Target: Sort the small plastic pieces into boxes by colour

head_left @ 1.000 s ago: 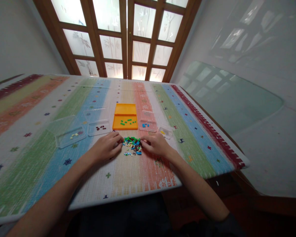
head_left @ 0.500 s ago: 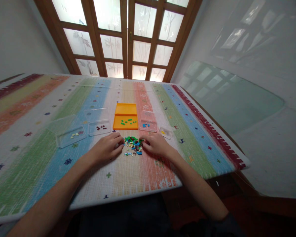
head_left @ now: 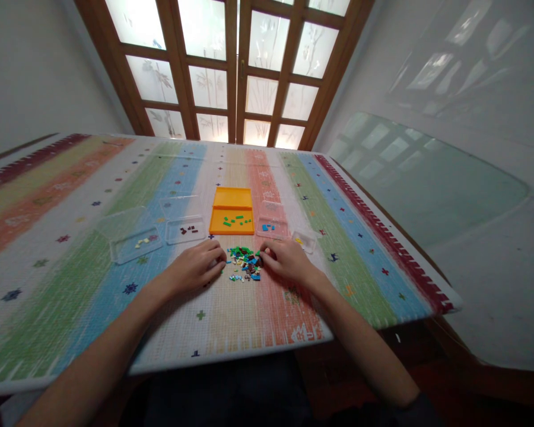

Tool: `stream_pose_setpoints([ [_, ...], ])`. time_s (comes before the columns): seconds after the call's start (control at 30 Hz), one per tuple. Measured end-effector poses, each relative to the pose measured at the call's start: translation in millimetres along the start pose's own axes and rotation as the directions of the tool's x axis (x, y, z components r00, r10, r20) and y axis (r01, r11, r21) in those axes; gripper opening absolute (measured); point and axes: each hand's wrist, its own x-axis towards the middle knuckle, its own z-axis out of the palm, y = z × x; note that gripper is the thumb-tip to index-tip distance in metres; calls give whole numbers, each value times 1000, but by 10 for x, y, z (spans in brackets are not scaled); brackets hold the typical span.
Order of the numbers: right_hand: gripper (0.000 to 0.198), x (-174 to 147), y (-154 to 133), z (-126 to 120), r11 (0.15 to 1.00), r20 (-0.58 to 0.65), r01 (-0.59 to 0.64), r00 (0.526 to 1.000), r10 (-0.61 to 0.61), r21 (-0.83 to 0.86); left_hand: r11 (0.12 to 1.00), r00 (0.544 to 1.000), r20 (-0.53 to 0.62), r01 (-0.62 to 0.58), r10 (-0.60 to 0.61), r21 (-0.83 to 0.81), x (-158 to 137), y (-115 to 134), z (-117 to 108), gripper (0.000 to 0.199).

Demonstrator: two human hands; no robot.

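A small heap of toy building bricks [head_left: 244,252], mostly green, blue, brown and cream, lies on the striped tablecloth between my hands. My left hand [head_left: 198,265] rests at the heap's left edge, fingers curled and tips together; whatever they pinch is hidden. On the other side, my right hand [head_left: 289,260] bends over the heap's right edge, thumb and fingers closed close to dark bricks. Whether one is pinched there is too small to tell. Just behind the heap stands an open orange case [head_left: 232,198] with several green bricks inside.
Left of the case, one clear box [head_left: 186,240] holds brown bricks and another clear box [head_left: 136,255] holds cream ones. To the right, a clear box [head_left: 272,234] has blue bricks, and a smaller box [head_left: 309,244] yellow. The table's front edge [head_left: 231,357] runs below my forearms.
The view has shifted slightly, moving the whole scene rightward. Both hands have drawn a little outward from the heap, and more of its right side shows. The boxes look the same.
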Motion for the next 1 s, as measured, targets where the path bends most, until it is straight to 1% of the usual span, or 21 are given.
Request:
stream_pose_setpoints([
  [0.1, 13, -19, 25, -9, 999, -16, -3, 1000, 4, 35, 1000, 999, -40, 21, -22, -19, -28, -17, -92, 25],
  [0.2, 14, -28, 21, -10, 998, -13, 28, 1000, -27, 62, 999, 997, -77, 14, -18, -50, -39, 22, -133, 24],
  [0.27, 15, -23, -2, 2, 996, -11, 60, 998, -59, 70, 997, 998, -58, -25, 20, -75, -28, 88, -103, 22],
  [0.37, 18, -16, -43, 32, 994, -18, 102, 995, -101, 49, 995, 997, 5, -74, 75, -72, 6, 204, -7, 19],
  [0.47, 20, -23, -62, 51, 991, -25, 126, 992, -125, 38, 996, 996, 28, -85, 86, -37, 32, 263, 62, 19],
  [0.6, 18, -34, -65, 40, 988, -21, 138, 990, -137, 69, 997, 998, 16, -66, 66, -38, 39, 226, 47, 22],
  [0.73, 19, -25, -68, 33, 989, -28, 136, 990, -135, 63, 999, 998, -43, -35, 34, -20, 62, 168, 19, 24],
  [1.0, 17, -19, -72, 43, 988, -24, 138, 990, -137, 73, 998, 999, -25, -35, 36, 43, 117, 166, 114, 20],
])
